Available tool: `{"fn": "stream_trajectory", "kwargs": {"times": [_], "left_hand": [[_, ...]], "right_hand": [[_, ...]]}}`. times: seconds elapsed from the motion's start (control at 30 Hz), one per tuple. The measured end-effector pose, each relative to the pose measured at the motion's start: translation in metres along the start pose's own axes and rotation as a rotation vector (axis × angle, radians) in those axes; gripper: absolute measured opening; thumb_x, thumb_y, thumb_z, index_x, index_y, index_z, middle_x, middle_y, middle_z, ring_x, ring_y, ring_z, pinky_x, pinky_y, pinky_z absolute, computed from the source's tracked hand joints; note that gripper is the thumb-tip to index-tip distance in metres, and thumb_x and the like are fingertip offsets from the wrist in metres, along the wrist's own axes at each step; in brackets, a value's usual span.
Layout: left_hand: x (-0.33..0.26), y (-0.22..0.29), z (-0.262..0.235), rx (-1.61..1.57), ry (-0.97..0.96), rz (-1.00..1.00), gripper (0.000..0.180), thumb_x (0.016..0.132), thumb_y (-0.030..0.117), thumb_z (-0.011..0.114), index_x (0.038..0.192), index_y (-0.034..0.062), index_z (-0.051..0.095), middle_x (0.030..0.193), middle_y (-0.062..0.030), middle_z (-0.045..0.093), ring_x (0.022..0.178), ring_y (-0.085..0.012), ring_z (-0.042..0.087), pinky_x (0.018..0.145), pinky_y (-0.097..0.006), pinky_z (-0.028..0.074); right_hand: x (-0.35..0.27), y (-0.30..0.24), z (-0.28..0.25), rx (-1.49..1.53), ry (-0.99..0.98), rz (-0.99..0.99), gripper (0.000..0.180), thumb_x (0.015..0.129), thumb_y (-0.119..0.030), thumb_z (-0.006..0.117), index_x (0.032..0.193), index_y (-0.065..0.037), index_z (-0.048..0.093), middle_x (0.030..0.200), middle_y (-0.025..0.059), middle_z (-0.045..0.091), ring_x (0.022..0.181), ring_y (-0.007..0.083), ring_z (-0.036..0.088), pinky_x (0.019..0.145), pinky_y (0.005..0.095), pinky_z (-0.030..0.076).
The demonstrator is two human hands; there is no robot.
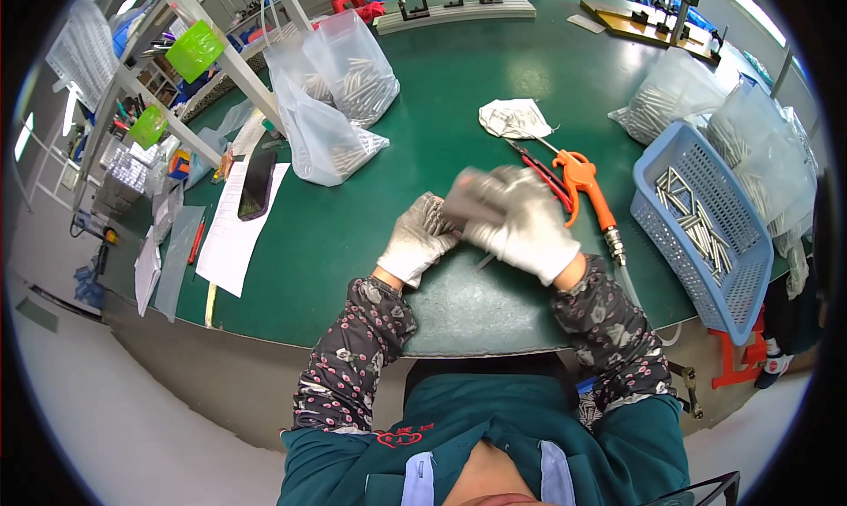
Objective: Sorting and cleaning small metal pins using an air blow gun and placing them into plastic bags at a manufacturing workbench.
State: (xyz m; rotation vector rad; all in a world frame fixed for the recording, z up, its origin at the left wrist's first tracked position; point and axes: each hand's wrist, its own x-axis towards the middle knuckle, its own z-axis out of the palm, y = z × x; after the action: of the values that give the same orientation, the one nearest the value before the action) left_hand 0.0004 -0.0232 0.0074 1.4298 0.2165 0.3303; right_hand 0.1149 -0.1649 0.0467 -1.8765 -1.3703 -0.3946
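Both my hands wear white work gloves with greyed fingers and meet above the table near its front edge. The fingers of my left hand are curled together; whatever they hold is too hidden to name. My right hand comes in over it from the right, its fingers smeared by motion and dark at the tips. Just below the right palm shows a thin grey metal tip. Beyond the right hand lie an orange air blow gun with a hose, red-handled pliers and a crumpled white cloth.
A blue plastic basket holding metal pins stands at the right edge, beside bags of pins. More bagged pins sit at the back left. Left of me lie a phone, paper sheets and a red pen.
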Motion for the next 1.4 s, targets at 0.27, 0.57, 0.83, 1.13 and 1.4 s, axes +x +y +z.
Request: {"fn": "stream_trajectory", "kwargs": {"times": [0.27, 0.57, 0.83, 1.13, 1.4], "left_hand": [[-0.002, 0.004, -0.002, 0.093, 0.051, -0.039, 0.038, 0.069, -0.007, 0.065, 0.099, 0.0036, 0.043, 0.089, -0.0021, 0.052, 0.081, -0.0107, 0.051, 0.066, -0.024, 0.047], [-0.008, 0.006, -0.008, 0.07, 0.074, -0.087, 0.032, 0.071, -0.004, 0.065, 0.095, 0.0055, 0.045, 0.08, 0.0003, 0.052, 0.054, -0.0073, 0.046, 0.037, -0.019, 0.036], [-0.008, 0.01, -0.005, -0.003, 0.118, -0.04, 0.028, 0.071, -0.005, 0.063, 0.09, 0.0063, 0.047, 0.078, -0.0017, 0.052, 0.053, -0.0089, 0.046, 0.039, -0.02, 0.036], [-0.008, -0.002, -0.004, -0.008, 0.132, -0.004, 0.033, 0.069, -0.007, 0.066, 0.093, 0.0073, 0.047, 0.078, -0.0013, 0.051, 0.064, -0.0105, 0.051, 0.052, -0.022, 0.045], [-0.003, -0.015, -0.01, 0.41, 0.195, 0.188, 0.04, 0.065, -0.002, 0.072, 0.097, 0.0058, 0.048, 0.083, 0.0007, 0.052, 0.077, -0.0079, 0.051, 0.073, -0.022, 0.045]], "right_hand": [[-0.002, 0.003, 0.001, 0.049, -0.067, -0.002, 0.045, 0.066, -0.032, 0.064, 0.106, -0.012, 0.061, 0.097, 0.0194, 0.058, 0.085, 0.0347, 0.056, 0.076, 0.0419, 0.046], [-0.004, -0.001, 0.006, 0.128, -0.093, -0.106, 0.046, 0.066, -0.028, 0.066, 0.107, -0.009, 0.059, 0.102, 0.0208, 0.056, 0.096, 0.036, 0.052, 0.082, 0.0428, 0.044], [0.002, 0.018, 0.012, 0.044, -0.133, 0.059, 0.05, 0.067, -0.033, 0.065, 0.111, -0.012, 0.058, 0.106, 0.0219, 0.054, 0.092, 0.036, 0.053, 0.081, 0.0433, 0.044], [-0.003, 0.007, 0.003, -0.08, -0.156, 0.092, 0.048, 0.066, -0.031, 0.066, 0.11, -0.013, 0.06, 0.108, 0.0225, 0.053, 0.097, 0.0347, 0.052, 0.084, 0.042, 0.043], [-0.003, -0.008, 0.001, -0.12, -0.149, 0.069, 0.048, 0.067, -0.032, 0.066, 0.111, -0.014, 0.059, 0.105, 0.0199, 0.053, 0.095, 0.0335, 0.051, 0.081, 0.0424, 0.043]]}}
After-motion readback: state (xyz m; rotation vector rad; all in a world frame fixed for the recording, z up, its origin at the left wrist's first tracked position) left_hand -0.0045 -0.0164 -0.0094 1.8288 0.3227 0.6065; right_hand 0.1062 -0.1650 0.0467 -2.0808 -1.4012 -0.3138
